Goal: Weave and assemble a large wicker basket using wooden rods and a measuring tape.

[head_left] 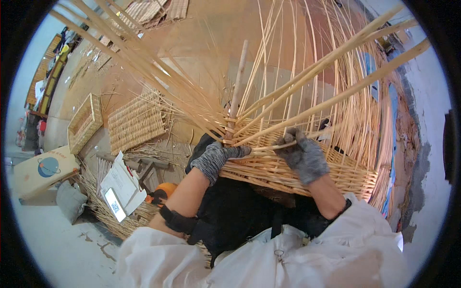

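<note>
A half-woven wicker panel (307,181) lies across my lap, with long bare willow stakes (331,103) fanning up and away from its left end. A thicker stick (239,79) stands among them at that corner. My left hand (216,157), in a grey knitted glove, grips the corner, its thumb along the weave and its other fingers hidden behind. In the middle of the panel my right hand (302,156), also gloved, pinches a thin willow rod (273,148) that runs left towards the corner.
Loose willow rods (355,86) spread along the right side. A finished woven mat (137,122) and a shallow wicker tray (85,122) lie left on the floor. Nearer stand a cardboard box (45,170), a grey cushion (71,201), papers (122,180) and a phone (115,205).
</note>
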### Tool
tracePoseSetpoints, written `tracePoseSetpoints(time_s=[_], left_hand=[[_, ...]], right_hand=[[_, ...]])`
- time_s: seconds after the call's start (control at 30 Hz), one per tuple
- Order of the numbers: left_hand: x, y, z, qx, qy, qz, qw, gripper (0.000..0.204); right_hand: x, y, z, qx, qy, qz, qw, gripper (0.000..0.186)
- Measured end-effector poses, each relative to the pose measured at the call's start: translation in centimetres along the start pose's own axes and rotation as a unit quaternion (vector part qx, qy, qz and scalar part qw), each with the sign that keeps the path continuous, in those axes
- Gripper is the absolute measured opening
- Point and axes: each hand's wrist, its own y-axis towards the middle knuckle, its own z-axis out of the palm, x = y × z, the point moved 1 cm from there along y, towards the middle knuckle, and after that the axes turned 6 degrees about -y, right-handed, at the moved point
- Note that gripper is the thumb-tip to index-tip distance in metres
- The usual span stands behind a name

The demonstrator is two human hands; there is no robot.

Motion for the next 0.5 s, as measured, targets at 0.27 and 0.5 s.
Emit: tracePoseSetpoints(time_s=[0.27,0.5], left_hand=[[3.5,1.7,-0.5,-0.047,0.052,0.020,0.997,0.043],[-1.1,-0.1,2.0,-0.143,0.135,-0.046,0.979,0.046]], right_hand=[[6.3,2.0,3.5,0.172,-0.515,-0.081,0.836,0.017],[2.7,11.4,11.2,0.183,-0.895,-0.152,0.377,0.043]])
